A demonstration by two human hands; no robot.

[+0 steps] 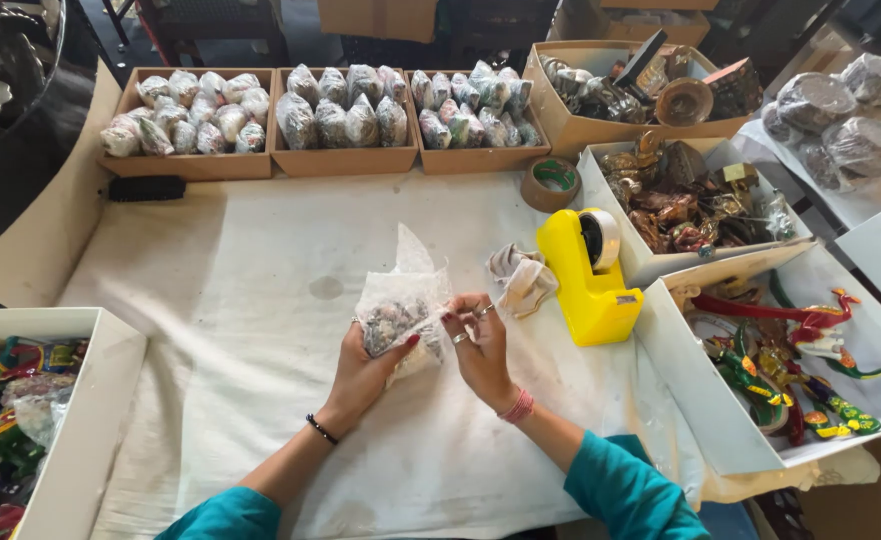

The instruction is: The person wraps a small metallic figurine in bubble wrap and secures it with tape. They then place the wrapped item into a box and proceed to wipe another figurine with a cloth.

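The person stands at a cloth-covered table [260,300] with both hands raised just above its middle. The left hand [365,370] cups a packet [400,305] from below, fingers curled round it, so the small painted thing inside its bubble wrap sits steady and faces up. The right hand [480,345] meets the packet's right edge, thumb and fingers pinched narrow on the wrap there; whether a bit of tape is between them I cannot tell. Holding it up off the cloth lets both hands work round the wrap at once.

The yellow tape dispenser [590,275] stands just right of the right hand, close enough to pull from without reaching. A crumpled scrap of wrap [520,280] lies between the hand and the dispenser. A brown tape roll [552,183] rests further back.

Along the far edge three cardboard boxes [345,125] sit side by side, filled with similar wrapped packets, well apart from the hands. On the right, white boxes hold unwrapped goods: metal-looking ornaments [680,205] in one, painted bird figures [800,360] in the nearer. Another white box [75,420] of bright figures sits at the left.
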